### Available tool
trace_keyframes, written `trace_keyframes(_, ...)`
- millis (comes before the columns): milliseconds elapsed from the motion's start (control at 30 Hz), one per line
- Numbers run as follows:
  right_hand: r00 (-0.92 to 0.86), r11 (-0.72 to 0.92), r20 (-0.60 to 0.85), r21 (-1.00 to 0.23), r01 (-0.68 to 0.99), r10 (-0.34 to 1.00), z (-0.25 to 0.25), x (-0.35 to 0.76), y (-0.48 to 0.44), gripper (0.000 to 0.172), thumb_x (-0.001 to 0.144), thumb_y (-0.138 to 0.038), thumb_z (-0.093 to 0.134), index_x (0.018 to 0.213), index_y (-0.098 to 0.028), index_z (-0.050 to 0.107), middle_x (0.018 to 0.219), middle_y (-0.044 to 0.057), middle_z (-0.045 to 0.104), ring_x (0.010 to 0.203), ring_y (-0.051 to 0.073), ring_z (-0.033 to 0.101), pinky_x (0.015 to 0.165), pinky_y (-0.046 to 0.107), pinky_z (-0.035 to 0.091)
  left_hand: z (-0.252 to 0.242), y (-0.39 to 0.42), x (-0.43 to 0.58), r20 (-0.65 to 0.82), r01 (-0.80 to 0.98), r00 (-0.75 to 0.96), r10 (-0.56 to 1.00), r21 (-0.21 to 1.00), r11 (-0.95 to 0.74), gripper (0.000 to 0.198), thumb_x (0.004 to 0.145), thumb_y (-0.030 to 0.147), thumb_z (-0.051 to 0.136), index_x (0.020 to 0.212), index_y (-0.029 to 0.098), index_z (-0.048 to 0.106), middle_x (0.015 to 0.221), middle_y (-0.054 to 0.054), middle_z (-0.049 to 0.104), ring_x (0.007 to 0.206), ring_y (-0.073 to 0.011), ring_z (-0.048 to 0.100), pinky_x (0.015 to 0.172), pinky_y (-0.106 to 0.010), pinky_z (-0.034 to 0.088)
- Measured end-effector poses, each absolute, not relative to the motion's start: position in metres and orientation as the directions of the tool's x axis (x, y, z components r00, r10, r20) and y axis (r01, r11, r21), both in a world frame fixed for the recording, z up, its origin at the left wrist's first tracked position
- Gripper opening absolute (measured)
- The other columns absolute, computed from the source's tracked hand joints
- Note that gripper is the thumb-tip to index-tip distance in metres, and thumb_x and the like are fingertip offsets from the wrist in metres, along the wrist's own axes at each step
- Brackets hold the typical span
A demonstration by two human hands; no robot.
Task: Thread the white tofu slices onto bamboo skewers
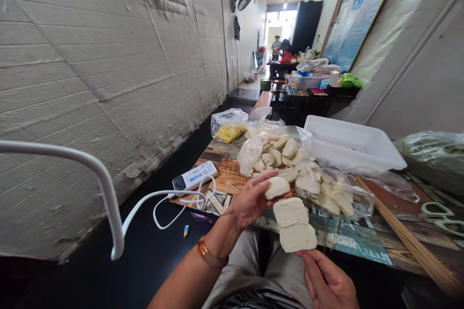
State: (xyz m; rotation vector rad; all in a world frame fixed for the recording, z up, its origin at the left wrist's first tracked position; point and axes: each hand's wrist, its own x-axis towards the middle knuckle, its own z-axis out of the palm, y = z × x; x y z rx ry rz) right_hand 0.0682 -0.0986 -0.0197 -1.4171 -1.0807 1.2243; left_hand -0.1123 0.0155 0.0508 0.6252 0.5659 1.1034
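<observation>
My left hand (250, 200) is closed round a pale, rounded slice of food (277, 187), pinched between thumb and fingers. Two more flat pale slices (293, 224) line up below it, apparently threaded on a thin skewer. My right hand (326, 280) sits under the lowest slice with fingers pinched together at its bottom edge; the skewer itself is hard to see. Just beyond my hands, an open clear plastic bag holds a heap of the same slices (282, 154).
A white plastic tray (353, 142) rests behind the bag. Bamboo skewers (406, 236) lie along the table at right, with green scissors (440, 217). A power strip (194, 177) with white cable lies left. Two people stand far down the corridor.
</observation>
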Motion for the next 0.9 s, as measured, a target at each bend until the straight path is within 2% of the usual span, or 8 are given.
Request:
trace_keyframes(167, 0.112, -0.122, -0.113, -0.989, 0.085, 0.987, -0.0111, 0.0646, -0.0987, 0.044, 0.079, -0.059, 0.063, 0.076, -0.016, 0.073, 0.038, -0.006, 0.043, 0.035, 0.010, 0.038, 0.038, 0.024, 0.033, 0.0517, 0.0162, -0.1137, -0.125, -0.646, 0.357, 0.926, 0.683, 0.341, 0.040, 0.081, 0.029, 0.069, 0.116, 0.010, 0.062, 0.104, -0.016, 0.072, 0.092, -0.0286, 0.072, 0.086, -0.036, 0.054)
trace_keyframes(367, 0.072, -0.139, -0.135, -0.988, 0.066, 0.988, -0.0107, 0.0641, -0.0984, 0.043, 0.080, -0.058, 0.063, 0.079, -0.016, 0.073, 0.038, -0.007, 0.042, 0.034, 0.008, 0.035, 0.038, 0.022, 0.031, 0.0511, 0.0156, -0.1127, -0.137, -0.639, 0.353, 0.925, 0.687, 0.346, 0.033, 0.084, 0.026, 0.064, 0.112, 0.008, 0.066, 0.100, -0.015, 0.073, 0.089, -0.0266, 0.072, 0.080, -0.033, 0.055)
trace_keyframes(500, 0.062, -0.179, -0.176, -0.983, 0.050, 0.982, -0.0107, 0.0636, -0.0983, 0.045, 0.080, -0.059, 0.062, 0.081, -0.015, 0.072, 0.038, -0.008, 0.039, 0.034, 0.008, 0.034, 0.038, 0.021, 0.030, 0.0516, 0.0155, -0.1114, -0.145, -0.627, 0.352, 0.925, 0.697, 0.348, 0.034, 0.082, 0.025, 0.066, 0.112, 0.008, 0.066, 0.098, -0.015, 0.073, 0.087, -0.0237, 0.071, 0.080, -0.032, 0.055)
trace_keyframes(667, 0.067, -0.152, -0.149, -0.987, 0.048, 0.987, -0.0102, 0.0631, -0.0977, 0.042, 0.079, -0.057, 0.064, 0.079, -0.016, 0.072, 0.038, -0.008, 0.040, 0.034, 0.008, 0.036, 0.038, 0.021, 0.031, 0.0520, 0.0147, -0.1114, -0.138, -0.611, 0.342, 0.929, 0.719, 0.332, 0.038, 0.078, 0.027, 0.071, 0.112, 0.009, 0.067, 0.100, -0.016, 0.073, 0.086, -0.0242, 0.071, 0.080, -0.032, 0.053)
trace_keyframes(900, 0.049, -0.187, -0.184, -0.981, 0.044, 0.982, -0.0152, 0.0651, -0.0967, 0.045, 0.079, -0.059, 0.063, 0.080, -0.015, 0.072, 0.039, -0.007, 0.040, 0.035, 0.009, 0.033, 0.038, 0.022, 0.028, 0.0520, 0.0141, -0.1114, -0.133, -0.600, 0.331, 0.934, 0.735, 0.317, 0.043, 0.074, 0.030, 0.075, 0.111, 0.009, 0.068, 0.099, -0.015, 0.073, 0.088, -0.0255, 0.070, 0.084, -0.035, 0.052)
